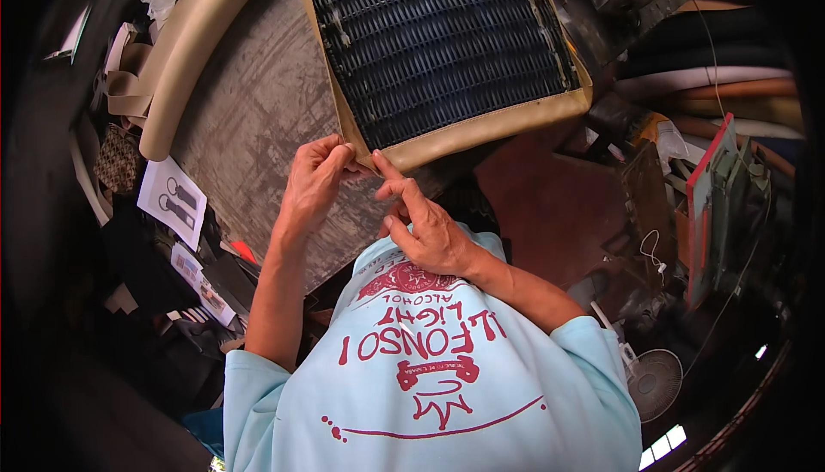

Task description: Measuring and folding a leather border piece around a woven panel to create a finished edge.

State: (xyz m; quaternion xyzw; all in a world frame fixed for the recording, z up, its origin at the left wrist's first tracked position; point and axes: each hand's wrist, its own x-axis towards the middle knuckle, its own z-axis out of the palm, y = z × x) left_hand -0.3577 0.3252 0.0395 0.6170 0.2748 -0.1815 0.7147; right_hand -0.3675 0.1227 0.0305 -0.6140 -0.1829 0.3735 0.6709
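A dark blue-black woven panel (443, 38) with a tan border strip (494, 124) lies over the worktable in front of me. At its near left corner, my left hand (316, 178) pinches the tan edge between thumb and fingertips. My right hand (430, 227) is just beside it, close to my shirt. Its index finger reaches out to touch the border at the same corner, while the other fingers are bent and apart. Whether anything small sits between the left fingertips is hidden.
A tan roll of material (206, 38) lies along the left of the scuffed worktable (249, 120), near a printed sheet (172, 203). Rolls of coloured material (705, 85) are stacked at the far right. A red-edged board (709, 206) and a fan (655, 383) stand at the right.
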